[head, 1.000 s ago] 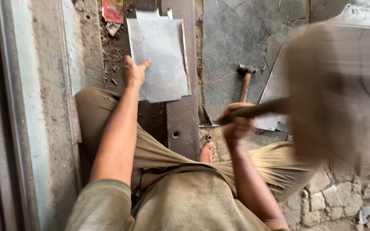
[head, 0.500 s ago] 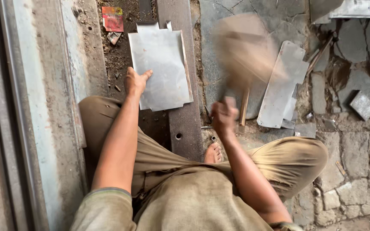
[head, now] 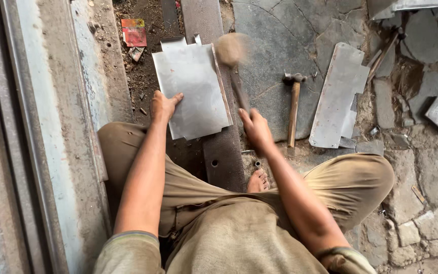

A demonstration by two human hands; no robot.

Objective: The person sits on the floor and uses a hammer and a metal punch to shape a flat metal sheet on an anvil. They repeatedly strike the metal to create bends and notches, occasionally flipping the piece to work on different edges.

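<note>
Mallet (head: 231,50) over metal sheet (head: 191,86)

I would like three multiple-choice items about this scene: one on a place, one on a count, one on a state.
1. Where does the steel hammer lie?
A. right of the mallet
B. on the sheet
C. in the left hand

2. How many hammering tools show?
A. one
B. two
C. four

3. What is the left hand doing?
A. hanging free
B. pressing on the metal sheet
C. gripping a handle

Answers: 1 A, it rests on the stone floor, right of the right hand. 2 B, the blurred mallet and the steel hammer. 3 B, its palm lies on the sheet's edge.
</note>
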